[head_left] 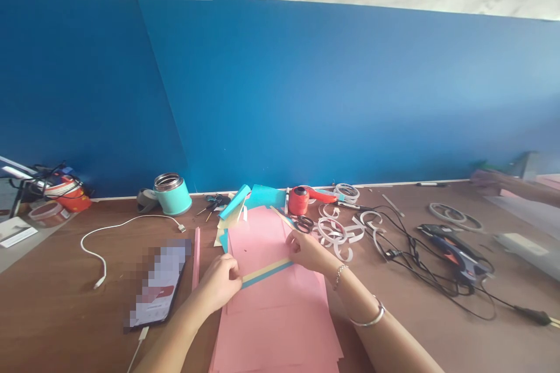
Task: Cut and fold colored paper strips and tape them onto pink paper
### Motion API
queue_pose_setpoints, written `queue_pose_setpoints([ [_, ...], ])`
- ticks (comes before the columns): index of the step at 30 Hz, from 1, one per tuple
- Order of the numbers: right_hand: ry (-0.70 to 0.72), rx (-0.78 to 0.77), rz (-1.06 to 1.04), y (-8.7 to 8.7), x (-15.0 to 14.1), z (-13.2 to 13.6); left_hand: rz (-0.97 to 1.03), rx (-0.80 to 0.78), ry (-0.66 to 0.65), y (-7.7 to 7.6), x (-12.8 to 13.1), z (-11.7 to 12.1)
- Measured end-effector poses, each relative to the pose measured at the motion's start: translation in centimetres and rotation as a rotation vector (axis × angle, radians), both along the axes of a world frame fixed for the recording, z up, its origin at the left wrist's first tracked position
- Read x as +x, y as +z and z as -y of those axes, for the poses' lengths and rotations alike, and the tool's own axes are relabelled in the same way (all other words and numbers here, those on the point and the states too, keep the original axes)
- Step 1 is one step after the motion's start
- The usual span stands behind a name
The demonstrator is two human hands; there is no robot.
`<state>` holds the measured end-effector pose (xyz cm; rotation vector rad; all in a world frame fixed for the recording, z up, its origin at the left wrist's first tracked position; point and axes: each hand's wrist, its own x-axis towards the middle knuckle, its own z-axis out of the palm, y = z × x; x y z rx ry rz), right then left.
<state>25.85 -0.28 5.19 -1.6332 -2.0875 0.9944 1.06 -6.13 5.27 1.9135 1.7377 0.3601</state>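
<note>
A narrow paper strip (267, 273), cream along one edge and blue along the other, lies slantwise over a stack of pink paper sheets (275, 326). My left hand (221, 282) is closed at the strip's left end, with the fingertips curled inward. At the right end, my right hand (307, 252) pinches the strip, its fingers bent; a bracelet and a bangle circle that arm. Just beyond the right hand, scissors (303, 224) rest at the edge of the pink sheets. Rolled blue paper (235, 203) and cream pieces sit behind the stack.
At left are a phone (164, 285), a white cable (105, 230) and a turquoise flask (174, 197). Behind stands a red thread spool (298, 203). To the right are white paper curls (332, 230), black cords and a glue gun (459, 256). A blue partition (306, 87) closes the back; another person's arm (520, 186) reaches in.
</note>
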Motion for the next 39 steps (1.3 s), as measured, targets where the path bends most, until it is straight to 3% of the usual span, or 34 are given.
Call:
queue_pose_setpoints([
  [20,-0.003,0.046,0.063,0.1,-0.2,0.2,-0.019,0.006,0.014,0.2,0.3,0.2],
  [27,-0.127,0.061,0.146,0.1,0.5,-0.3,-0.086,-0.015,0.115,1.1,0.2,0.5],
  [32,-0.151,0.009,-0.011,-0.8,2.0,-1.2,0.021,-0.048,0.104,1.6,-0.6,0.4],
  [34,-0.153,0.012,-0.028,-1.0,2.2,-1.3,0.069,0.006,0.113,1.3,-0.7,0.2],
  [36,-0.162,0.029,-0.015,-1.0,2.1,-1.1,0.060,0.173,0.102,0.6,-0.5,0.1],
  [39,-0.157,0.080,0.041,-0.7,1.5,-0.7,0.008,0.367,-0.077,-0.7,0.5,0.6],
])
